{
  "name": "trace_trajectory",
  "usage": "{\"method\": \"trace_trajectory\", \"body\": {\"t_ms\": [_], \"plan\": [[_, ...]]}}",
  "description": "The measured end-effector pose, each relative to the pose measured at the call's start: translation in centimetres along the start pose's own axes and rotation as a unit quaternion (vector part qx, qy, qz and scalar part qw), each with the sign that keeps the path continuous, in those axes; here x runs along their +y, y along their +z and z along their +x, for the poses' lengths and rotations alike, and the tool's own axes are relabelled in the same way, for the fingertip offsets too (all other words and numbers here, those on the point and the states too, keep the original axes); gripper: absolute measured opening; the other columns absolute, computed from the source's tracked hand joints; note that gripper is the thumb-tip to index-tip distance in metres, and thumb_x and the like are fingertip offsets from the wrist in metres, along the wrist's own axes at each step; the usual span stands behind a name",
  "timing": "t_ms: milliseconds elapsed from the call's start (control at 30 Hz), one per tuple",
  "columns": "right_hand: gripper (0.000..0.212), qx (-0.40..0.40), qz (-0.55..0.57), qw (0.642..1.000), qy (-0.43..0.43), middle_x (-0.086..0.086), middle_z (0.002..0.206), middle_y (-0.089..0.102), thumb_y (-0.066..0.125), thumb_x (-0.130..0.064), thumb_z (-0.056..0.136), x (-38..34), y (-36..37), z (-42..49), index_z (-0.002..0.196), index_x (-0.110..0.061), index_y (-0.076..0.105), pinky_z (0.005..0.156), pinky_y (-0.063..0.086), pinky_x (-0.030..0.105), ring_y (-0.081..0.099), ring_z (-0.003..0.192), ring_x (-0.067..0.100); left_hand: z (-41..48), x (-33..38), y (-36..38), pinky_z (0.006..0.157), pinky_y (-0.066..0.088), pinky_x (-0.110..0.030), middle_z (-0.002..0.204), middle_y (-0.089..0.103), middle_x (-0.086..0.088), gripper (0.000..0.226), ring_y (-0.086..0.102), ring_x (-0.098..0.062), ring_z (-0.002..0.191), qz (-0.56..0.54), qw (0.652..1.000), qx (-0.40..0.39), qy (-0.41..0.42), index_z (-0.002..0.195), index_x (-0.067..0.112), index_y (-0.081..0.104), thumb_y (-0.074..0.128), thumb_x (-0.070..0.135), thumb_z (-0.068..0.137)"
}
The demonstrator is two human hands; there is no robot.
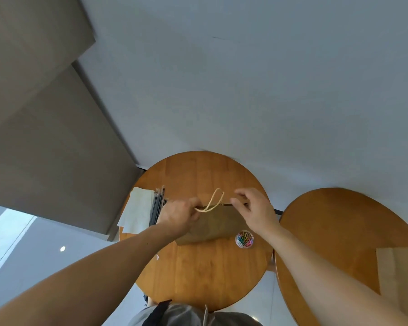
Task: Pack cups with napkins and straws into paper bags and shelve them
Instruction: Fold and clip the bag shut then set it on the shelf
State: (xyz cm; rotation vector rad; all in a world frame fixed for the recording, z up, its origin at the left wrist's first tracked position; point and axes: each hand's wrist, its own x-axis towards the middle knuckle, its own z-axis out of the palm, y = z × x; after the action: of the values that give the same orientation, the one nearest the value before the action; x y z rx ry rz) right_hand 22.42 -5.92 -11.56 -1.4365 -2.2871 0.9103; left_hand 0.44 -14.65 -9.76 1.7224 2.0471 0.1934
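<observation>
On the middle of the round wooden counter (198,267) sat a brown paper bag (212,222), and both hands were up at its top edge. The left hand (178,216) had its grip curled tight around the top corner at the bag's 10 o'clock, right where one end of the cord handle (212,201) comes out. The right hand (254,208) was pinching the rim at about 2 o'clock between thumb and fingers, with the other fingers lifted off.

To me it looked like the bag-opening step, pulling the mouth apart so stuff could go in. I couldn't tell if anything was inside already, since the mouth faced away from the camera.

The supplies were close. A stack of white napkins (137,210) lay at the bag's 9 o'clock, with a row of black straws (157,205) just beside it, between the napkins and the left hand. A little clear tub of coloured paper clips (244,239) sat at 4 o'clock, nearly touching the bag's bottom corner. There wasn't a cup anywhere in view.

Next move, I'd guess: spread the mouth wide enough that it stays open, then let go with one hand to reach for the napkins or straws.

Another flat bag (400,274) lay on a second counter (339,231) off at 3 o'clock.
</observation>
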Motion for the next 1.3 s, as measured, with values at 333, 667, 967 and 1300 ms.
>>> {"method": "trace_trajectory", "body": {"t_ms": [333, 667, 967, 1300], "plan": [[0.026, -0.162, -0.14, 0.956, 0.203, -0.005, 0.092, 0.068, 0.046, -0.029, 0.1, 9.2, 4.8, -3.6, 0.109, -0.019, 0.069, 0.065, 0.055, 0.031, 0.062, 0.076, 0.009, 1.7, -0.6, -0.6, 0.056, 0.029, -0.018, 0.083, 0.062, 0.01, 0.023, 0.05, -0.008, 0.074, 0.006, 1.0, 0.0, 0.023, 0.112, 0.03, 0.068, 0.048, 0.027, 0.101], [0.038, -0.179, -0.204, 0.915, 0.298, -0.003, 0.064, 0.062, 0.05, -0.037, 0.097, 11.8, 9.9, -2.4, 0.067, -0.019, 0.064, 0.048, 0.042, 0.022, 0.059, 0.056, 0.013, 1.3, -0.6, 0.2, 0.062, 0.023, -0.005, 0.08, 0.071, 0.005, 0.015, 0.059, -0.012, 0.072, -0.029, 0.997, 0.042, 0.058, 0.097, 0.023, 0.076, 0.062, 0.019, 0.095], [0.038, -0.157, -0.212, 0.913, 0.31, -0.005, 0.058, 0.059, 0.052, -0.031, 0.095, 11.6, 10.4, -2.7, 0.059, -0.021, 0.059, 0.045, 0.033, 0.019, 0.056, 0.051, 0.011, 1.5, -1.1, 0.7, 0.066, 0.025, -0.002, 0.083, 0.072, 0.011, 0.015, 0.061, -0.005, 0.074, -0.033, 0.996, 0.037, 0.068, 0.1, 0.027, 0.075, 0.061, 0.022, 0.096], [0.038, -0.15, -0.204, 0.915, 0.313, -0.004, 0.062, 0.06, 0.052, -0.037, 0.097, 10.7, 10.5, -2.5, 0.063, -0.021, 0.061, 0.046, 0.034, 0.018, 0.054, 0.052, 0.009, 1.2, -1.3, 0.9, 0.071, 0.028, -0.002, 0.088, 0.072, 0.012, 0.016, 0.053, 0.002, 0.075, -0.038, 0.997, 0.03, 0.059, 0.106, 0.026, 0.074, 0.06, 0.025, 0.098]]}}
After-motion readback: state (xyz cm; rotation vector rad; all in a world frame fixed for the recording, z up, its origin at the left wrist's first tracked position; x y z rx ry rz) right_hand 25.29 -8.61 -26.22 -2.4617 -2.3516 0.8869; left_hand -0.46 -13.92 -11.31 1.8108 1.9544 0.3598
